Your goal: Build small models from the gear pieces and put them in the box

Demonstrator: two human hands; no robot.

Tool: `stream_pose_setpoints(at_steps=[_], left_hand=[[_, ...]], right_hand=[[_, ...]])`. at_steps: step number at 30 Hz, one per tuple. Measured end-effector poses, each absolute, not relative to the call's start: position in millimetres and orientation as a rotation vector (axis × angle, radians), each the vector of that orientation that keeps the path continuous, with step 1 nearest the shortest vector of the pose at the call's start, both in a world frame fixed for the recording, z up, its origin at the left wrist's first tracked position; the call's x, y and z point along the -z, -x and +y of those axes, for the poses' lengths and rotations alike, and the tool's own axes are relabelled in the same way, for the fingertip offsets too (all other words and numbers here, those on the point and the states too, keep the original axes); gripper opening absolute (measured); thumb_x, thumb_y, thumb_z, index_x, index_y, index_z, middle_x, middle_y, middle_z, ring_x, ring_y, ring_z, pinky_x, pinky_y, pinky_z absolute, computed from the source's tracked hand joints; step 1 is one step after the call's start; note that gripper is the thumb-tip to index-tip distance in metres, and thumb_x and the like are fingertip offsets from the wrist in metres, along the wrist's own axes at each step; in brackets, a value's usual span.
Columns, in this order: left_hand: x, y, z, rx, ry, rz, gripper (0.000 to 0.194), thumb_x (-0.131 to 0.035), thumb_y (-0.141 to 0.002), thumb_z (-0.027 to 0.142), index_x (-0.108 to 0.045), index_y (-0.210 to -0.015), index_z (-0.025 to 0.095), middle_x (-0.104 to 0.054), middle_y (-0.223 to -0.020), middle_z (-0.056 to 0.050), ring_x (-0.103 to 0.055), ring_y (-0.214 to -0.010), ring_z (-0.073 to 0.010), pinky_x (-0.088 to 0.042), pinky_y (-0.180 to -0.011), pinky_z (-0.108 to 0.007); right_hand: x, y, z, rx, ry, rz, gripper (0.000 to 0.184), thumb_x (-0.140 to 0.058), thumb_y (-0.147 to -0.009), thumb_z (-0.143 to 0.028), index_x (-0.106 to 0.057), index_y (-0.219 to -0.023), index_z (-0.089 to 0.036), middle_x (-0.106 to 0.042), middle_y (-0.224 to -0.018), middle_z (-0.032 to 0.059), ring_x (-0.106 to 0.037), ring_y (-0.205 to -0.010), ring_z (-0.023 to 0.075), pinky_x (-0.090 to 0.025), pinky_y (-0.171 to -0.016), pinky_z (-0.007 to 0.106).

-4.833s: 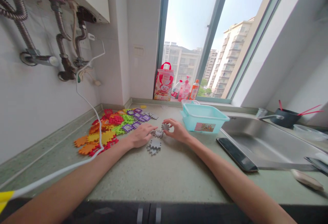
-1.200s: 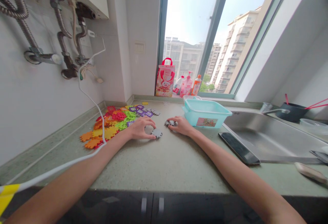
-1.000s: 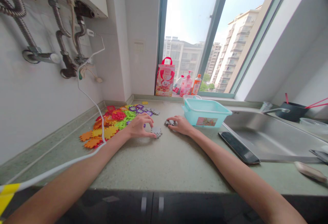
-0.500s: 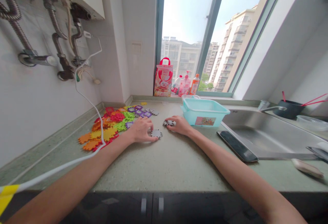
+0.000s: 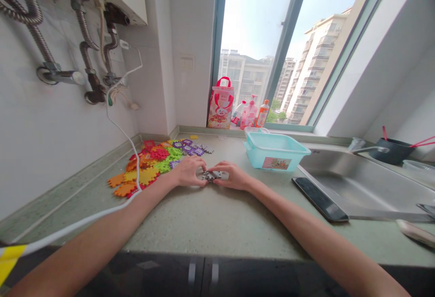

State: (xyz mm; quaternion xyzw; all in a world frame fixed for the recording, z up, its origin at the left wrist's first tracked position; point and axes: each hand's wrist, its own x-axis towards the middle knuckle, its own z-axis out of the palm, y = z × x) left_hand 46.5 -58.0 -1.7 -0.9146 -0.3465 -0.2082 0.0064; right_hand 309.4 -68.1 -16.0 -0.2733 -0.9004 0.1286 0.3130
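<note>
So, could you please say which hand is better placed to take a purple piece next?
Probably the left hand, close beside the purple pieces; the right hand is farther, across the gray pieces.

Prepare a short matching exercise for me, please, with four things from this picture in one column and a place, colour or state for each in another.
Things:
1. Tub
2. Gray pieces
3. Phone
4. Bag

Descriptions:
A. Black, lying flat on the counter
B. Pink and red, standing by the window
C. Light blue, open at the top
D. Between the fingers of the left hand and the right hand

Right pairs: 1-C, 2-D, 3-A, 4-B.
</note>
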Motion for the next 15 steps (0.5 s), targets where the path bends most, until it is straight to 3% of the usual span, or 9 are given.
stream_pose_setpoints(at_steps=[5,15], left_hand=[[3.7,-47.0,-56.0,0.678,2.916,-0.993,0.03,-0.081,-0.077,0.042,-0.071,-0.098,0.024,-0.075,-0.111,-0.004,-0.066,-0.111,-0.0272,-0.047,-0.102,-0.038],[0.3,-47.2,-55.5,0.606,2.897,-1.039,0.041,-0.077,-0.084,0.059,-0.072,-0.105,0.024,-0.074,-0.108,-0.005,-0.067,-0.106,-0.0271,-0.047,-0.094,-0.037]], right_hand=[[18.6,-311.0,-66.2,-0.402,0.738,-2.424,0.052,-0.08,-0.088,-0.037,-0.071,-0.139,-0.03,-0.074,-0.129,0.009,-0.068,-0.119,0.0258,-0.051,-0.107,0.04],[15.6,-312.1,-62.9,-0.303,0.862,-2.476,0.052,-0.08,-0.088,-0.035,-0.072,-0.139,-0.029,-0.076,-0.111,0.0085,-0.071,-0.1,0.0245,-0.053,-0.093,0.034]])
